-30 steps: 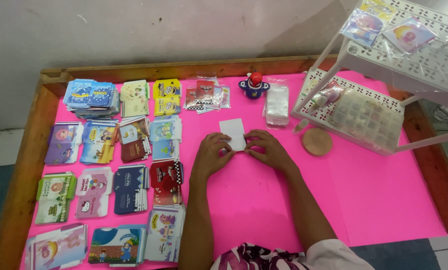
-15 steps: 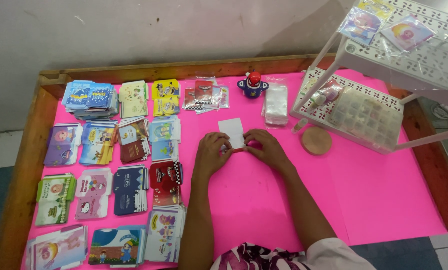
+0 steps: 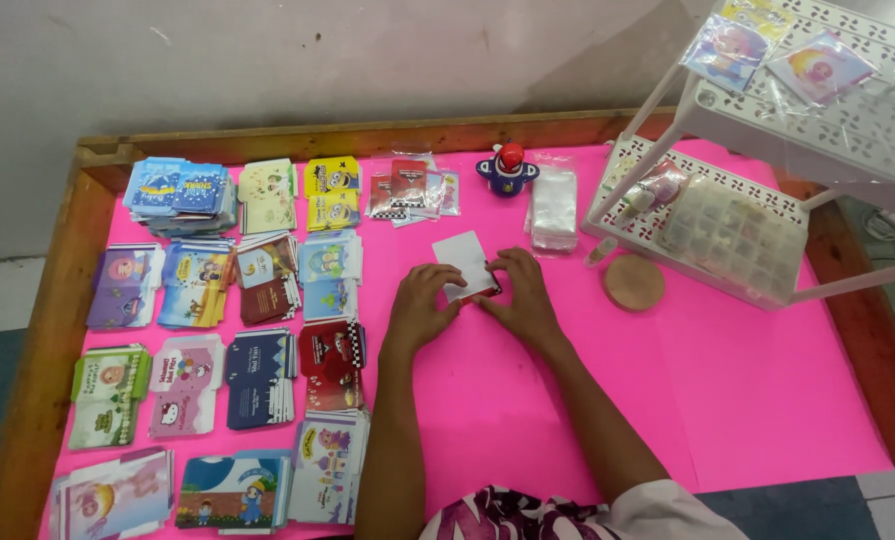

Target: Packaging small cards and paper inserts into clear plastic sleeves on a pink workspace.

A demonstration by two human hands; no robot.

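Change: both hands and the white card (image 3: 464,262) lie as 1.0 s ago.
Fingers: left hand (image 3: 419,308) and right hand (image 3: 520,295) pinch its near edge.
Handling: likely light, thin, bendable; hold by edges.
Place: just left of the wooden disc (image 3: 633,282).

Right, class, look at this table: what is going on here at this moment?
A person sits at a table covered in pink sheet. Both hands press on a small white card lying flat on it: the left hand at its lower left, the right hand at its lower right. Stacks of colourful printed cards lie in rows to the left. Beyond the card stand a small blue and red toy and a pile of clear plastic sleeves. A round wooden disc and a white rack sit to the right.
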